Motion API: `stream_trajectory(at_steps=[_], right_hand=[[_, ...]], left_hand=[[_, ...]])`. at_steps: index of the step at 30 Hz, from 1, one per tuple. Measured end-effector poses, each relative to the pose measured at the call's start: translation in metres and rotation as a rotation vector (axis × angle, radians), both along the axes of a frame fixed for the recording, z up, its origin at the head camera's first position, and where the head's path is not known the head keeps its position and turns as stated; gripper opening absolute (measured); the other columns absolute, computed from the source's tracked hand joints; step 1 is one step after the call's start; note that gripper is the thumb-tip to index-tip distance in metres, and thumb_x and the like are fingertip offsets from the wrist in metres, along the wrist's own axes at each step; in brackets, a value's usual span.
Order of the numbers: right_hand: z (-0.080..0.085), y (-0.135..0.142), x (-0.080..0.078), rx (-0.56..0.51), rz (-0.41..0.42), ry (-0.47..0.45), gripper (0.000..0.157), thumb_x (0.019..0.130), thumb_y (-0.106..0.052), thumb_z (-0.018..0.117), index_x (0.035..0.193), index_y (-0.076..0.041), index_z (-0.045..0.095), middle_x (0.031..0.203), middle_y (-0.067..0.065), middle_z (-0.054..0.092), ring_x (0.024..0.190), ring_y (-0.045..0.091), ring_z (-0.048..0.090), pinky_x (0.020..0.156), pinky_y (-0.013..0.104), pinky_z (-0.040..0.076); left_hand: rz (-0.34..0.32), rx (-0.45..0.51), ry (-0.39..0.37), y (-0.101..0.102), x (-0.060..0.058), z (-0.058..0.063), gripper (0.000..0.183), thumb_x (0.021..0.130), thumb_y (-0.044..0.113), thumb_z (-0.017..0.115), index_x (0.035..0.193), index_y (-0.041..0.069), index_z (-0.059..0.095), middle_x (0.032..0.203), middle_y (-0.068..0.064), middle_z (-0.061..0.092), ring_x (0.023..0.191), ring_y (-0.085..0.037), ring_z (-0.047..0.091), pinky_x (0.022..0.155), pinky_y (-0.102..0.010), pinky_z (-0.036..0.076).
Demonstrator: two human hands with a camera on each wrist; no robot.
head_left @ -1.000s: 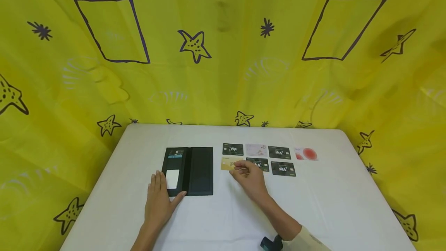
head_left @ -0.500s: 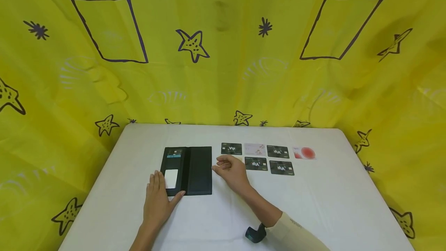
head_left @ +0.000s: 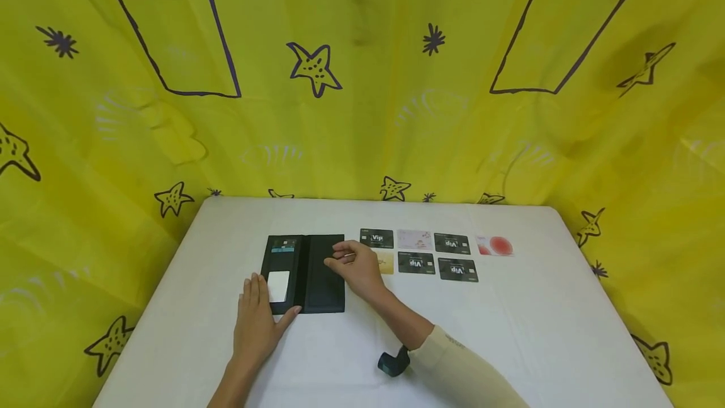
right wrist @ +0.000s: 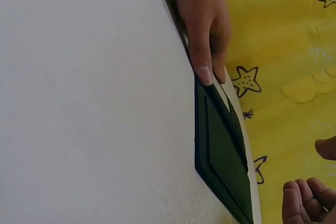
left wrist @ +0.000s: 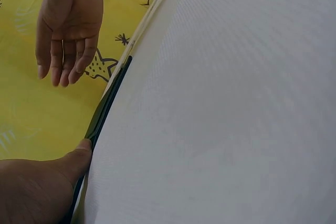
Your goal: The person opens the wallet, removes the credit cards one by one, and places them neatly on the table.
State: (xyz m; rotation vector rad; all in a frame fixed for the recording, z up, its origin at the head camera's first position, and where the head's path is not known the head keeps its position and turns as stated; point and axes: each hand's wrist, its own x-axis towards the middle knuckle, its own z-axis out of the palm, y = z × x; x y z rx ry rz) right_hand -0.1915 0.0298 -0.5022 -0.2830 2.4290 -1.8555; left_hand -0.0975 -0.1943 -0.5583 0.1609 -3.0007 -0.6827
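Note:
A dark bifold wallet [head_left: 325, 294] lies spread on the table, with a white card [head_left: 278, 286] low in its left side and a dark card with a blue stripe [head_left: 284, 245] at the top. My left hand [head_left: 256, 320] rests along the left edge, its thumb at the bottom edge, as the right wrist view also shows. Above the wallet's right panel is my right hand [head_left: 358, 271], fingers loosely bent. Both wrist views show it raised with nothing visible in it. Partly behind it lies a gold card [head_left: 386, 263].
Right of the wallet, several cards lie in two rows: black Vip cards [head_left: 416, 263], a pale pink card [head_left: 414, 239] and a white card with a red circle [head_left: 501, 245]. A yellow patterned curtain [head_left: 362, 112] hangs behind the white table [head_left: 510, 332].
My right hand has moved left from the gold card to above the wallet's right panel. The gold card stays in its place. My left hand keeps its place on the wallet.

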Motion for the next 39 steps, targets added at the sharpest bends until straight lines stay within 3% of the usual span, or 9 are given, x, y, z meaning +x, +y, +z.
stream_trajectory(at_steps=[10, 15, 21, 31, 39], right_hand=[[-0.011, -0.030, -0.011, 0.069, 0.061, -0.004, 0.033, 0.092, -0.014, 0.083, 0.118, 0.004, 0.071, 0.099, 0.004, 0.070, 0.088, 0.016, 0.068, 0.076, 0.025, 0.059], [-0.020, -0.046, -0.016, 0.085, 0.113, 0.025, 0.031, 0.092, -0.012, 0.083, 0.116, 0.004, 0.072, 0.100, 0.008, 0.071, 0.088, 0.017, 0.069, 0.077, 0.025, 0.058], [-0.029, -0.060, -0.022, 0.113, 0.137, 0.038, 0.027, 0.092, -0.008, 0.083, 0.115, 0.003, 0.073, 0.099, 0.007, 0.071, 0.086, 0.011, 0.067, 0.077, 0.022, 0.057], [-0.024, -0.075, -0.035, 0.213, 0.128, 0.109, 0.023, 0.092, -0.007, 0.082, 0.113, 0.001, 0.075, 0.097, 0.006, 0.073, 0.084, 0.011, 0.067, 0.075, 0.021, 0.056], [-0.031, -0.081, -0.040, 0.321, 0.162, 0.107, 0.027, 0.096, -0.009, 0.078, 0.122, -0.003, 0.077, 0.100, 0.004, 0.073, 0.079, 0.004, 0.063, 0.065, 0.017, 0.052]], left_hand=[[-0.010, -0.005, 0.018, -0.001, 0.000, 0.001, 0.109, 0.092, 0.045, 0.080, 0.155, -0.022, 0.021, 0.165, -0.039, 0.016, 0.154, -0.054, 0.013, 0.123, -0.065, 0.016], [-0.007, -0.008, 0.051, -0.001, 0.001, 0.000, 0.110, 0.091, 0.045, 0.081, 0.154, -0.022, 0.022, 0.164, -0.041, 0.018, 0.153, -0.055, 0.015, 0.122, -0.066, 0.018], [-0.015, -0.011, 0.021, -0.001, 0.000, 0.000, 0.109, 0.092, 0.045, 0.080, 0.155, -0.022, 0.020, 0.165, -0.040, 0.016, 0.154, -0.054, 0.013, 0.123, -0.065, 0.016], [-0.018, -0.002, 0.040, 0.000, -0.002, 0.004, 0.108, 0.092, 0.044, 0.080, 0.155, -0.022, 0.021, 0.165, -0.040, 0.017, 0.154, -0.055, 0.014, 0.123, -0.065, 0.017], [-0.016, -0.004, 0.014, 0.001, 0.000, 0.002, 0.109, 0.092, 0.044, 0.080, 0.155, -0.022, 0.020, 0.165, -0.039, 0.015, 0.154, -0.054, 0.012, 0.123, -0.065, 0.015]])
